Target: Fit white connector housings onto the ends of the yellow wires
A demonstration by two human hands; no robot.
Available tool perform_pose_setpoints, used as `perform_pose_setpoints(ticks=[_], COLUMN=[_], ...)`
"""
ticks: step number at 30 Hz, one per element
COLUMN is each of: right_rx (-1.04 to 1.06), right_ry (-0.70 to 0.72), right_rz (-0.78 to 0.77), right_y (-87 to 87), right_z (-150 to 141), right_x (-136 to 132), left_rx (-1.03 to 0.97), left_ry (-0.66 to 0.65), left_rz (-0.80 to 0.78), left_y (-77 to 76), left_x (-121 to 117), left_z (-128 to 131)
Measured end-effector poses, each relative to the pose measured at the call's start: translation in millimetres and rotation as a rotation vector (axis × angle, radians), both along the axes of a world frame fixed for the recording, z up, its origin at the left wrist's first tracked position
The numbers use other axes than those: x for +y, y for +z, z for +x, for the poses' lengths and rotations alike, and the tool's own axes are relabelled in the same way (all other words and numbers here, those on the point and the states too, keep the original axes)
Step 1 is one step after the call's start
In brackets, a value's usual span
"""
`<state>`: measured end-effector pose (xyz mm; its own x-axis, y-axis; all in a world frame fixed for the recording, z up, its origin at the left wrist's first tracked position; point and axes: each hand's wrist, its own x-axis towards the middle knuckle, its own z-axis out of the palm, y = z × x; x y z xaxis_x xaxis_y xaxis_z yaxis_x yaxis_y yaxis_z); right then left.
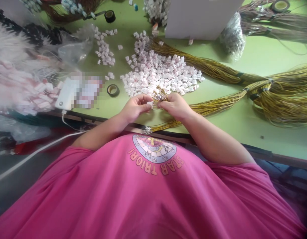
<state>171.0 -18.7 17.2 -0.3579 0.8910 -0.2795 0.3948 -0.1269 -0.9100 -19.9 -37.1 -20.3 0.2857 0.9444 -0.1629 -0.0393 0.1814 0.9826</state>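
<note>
Between thumb and fingers, my left hand (137,108) pinches a small white plastic connector housing (150,104). My right hand (175,105) is closed around a bunch of thin yellow-and-dark wires (160,94), whose metal-tipped ends fan out above the thumb. Both hands are close together over the table's near edge. Just beyond them spreads a large heap of white connector housings (158,73). Below my right wrist, another wire bundle (165,126) lies with its silvery terminal ends (147,130) at the edge.
Thick yellow wire bundles (218,71) run off to the right. Black tape rolls (113,90) lie on the green table (243,126). At left are a phone-like device (68,93) on a white cable and piled white-wired parts (24,83). A white box (193,20) stands behind.
</note>
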Motion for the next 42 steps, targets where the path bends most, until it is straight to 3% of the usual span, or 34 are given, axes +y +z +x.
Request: perform_pose_setpoints(ticks=[5,12,18,23,33,39,42], right_rx=[-0.091,-0.088,-0.116,-0.146,-0.059,-0.011,-0.064], right_ry=[0.064,0.159,0.146,0.15,0.168,0.214,0.222], right_rz=[0.09,0.137,0.136,0.134,0.041,0.121,0.172], right_y=[2.1,-1.8,1.0,-0.3,2.9,-8.5,-12.7], right_z=[-1,0,1,-1,4,1,1], right_x=[1,0,1,0,1,2,2], left_rx=[0.011,0.158,0.137,0.069,0.06,0.147,0.294], left_ry=[0.059,0.067,0.149,0.127,0.098,0.062,0.039], left_rz=[-0.027,0.142,0.078,0.053,0.204,0.299,0.344], left_y=[7.2,14.8,11.0,8.2,6.4,4.3,7.2], left_x=[-3,-7,-6,-7,-7,-9,-11], left_z=[2,11,11,13,8,14,12])
